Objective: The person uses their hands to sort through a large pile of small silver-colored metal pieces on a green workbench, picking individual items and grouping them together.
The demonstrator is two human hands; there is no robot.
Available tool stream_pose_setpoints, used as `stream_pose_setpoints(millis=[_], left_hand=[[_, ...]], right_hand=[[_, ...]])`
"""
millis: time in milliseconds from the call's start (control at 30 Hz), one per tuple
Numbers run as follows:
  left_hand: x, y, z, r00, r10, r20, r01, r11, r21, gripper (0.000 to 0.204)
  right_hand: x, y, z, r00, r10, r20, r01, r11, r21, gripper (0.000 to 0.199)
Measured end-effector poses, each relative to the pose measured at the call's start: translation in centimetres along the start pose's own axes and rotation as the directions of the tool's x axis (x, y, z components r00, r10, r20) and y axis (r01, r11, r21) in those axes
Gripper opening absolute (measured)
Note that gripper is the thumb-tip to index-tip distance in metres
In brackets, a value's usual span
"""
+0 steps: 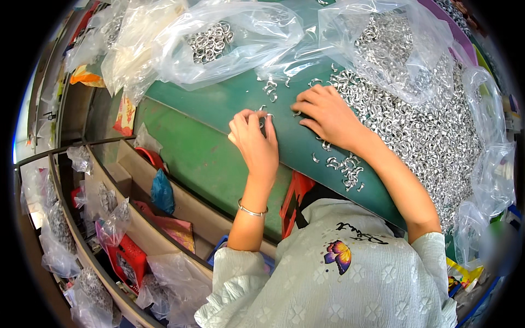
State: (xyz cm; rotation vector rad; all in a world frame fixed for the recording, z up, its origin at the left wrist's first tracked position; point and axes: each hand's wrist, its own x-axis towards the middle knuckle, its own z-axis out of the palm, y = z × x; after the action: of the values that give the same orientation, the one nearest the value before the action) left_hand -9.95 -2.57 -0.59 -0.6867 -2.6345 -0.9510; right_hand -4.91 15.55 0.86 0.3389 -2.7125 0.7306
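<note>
My left hand (255, 141) is over the green tabletop (205, 106), its fingers curled around a small silver curved metal piece (269, 115) that shows at the fingertips. To its right, my right hand (332, 117) has its fingers bent toward the thumb, with a bit of a similar piece (297, 113) showing at the fingertips. A big heap of small curved metal pieces (432, 142) spreads to the right of my right forearm. Several loose pieces (347, 170) lie below the right wrist, and a few more (270, 88) are scattered just beyond the hands.
A clear plastic bag (262, 33) with metal rings (212, 42) lies at the far side. Another clear bag (391, 49) covers part of the heap. On the left are shelf compartments (136, 218) with bagged parts, a red basket (127, 261) and a blue bag (162, 192).
</note>
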Motion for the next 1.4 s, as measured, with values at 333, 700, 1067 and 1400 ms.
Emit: stream_pose_setpoints(millis=[333,700,1067,1400], left_hand=[[-1.1,-1.1,-1.7,0.998,-0.055,-0.032,0.053,0.998,-0.035,0.031],[1.0,-2.7,-1.0,0.997,0.030,-0.065,-0.036,0.995,-0.095,0.025],[2.0,-3.8,-0.2,0.997,-0.016,-0.070,0.001,0.977,-0.215,0.009],[2.5,-3.6,-0.4,0.994,-0.085,-0.072,0.067,0.973,-0.222,0.008]], right_hand=[[0.6,-0.8,-1.9,0.988,0.059,0.141,-0.071,0.994,0.084,0.016],[1.8,-0.5,0.3,0.999,0.032,0.029,-0.032,0.999,0.023,0.021],[1.8,-1.1,2.0,0.991,-0.125,0.044,0.131,0.976,-0.173,0.027],[1.4,-2.5,1.9,0.981,-0.093,0.170,0.134,0.960,-0.245,0.040]])
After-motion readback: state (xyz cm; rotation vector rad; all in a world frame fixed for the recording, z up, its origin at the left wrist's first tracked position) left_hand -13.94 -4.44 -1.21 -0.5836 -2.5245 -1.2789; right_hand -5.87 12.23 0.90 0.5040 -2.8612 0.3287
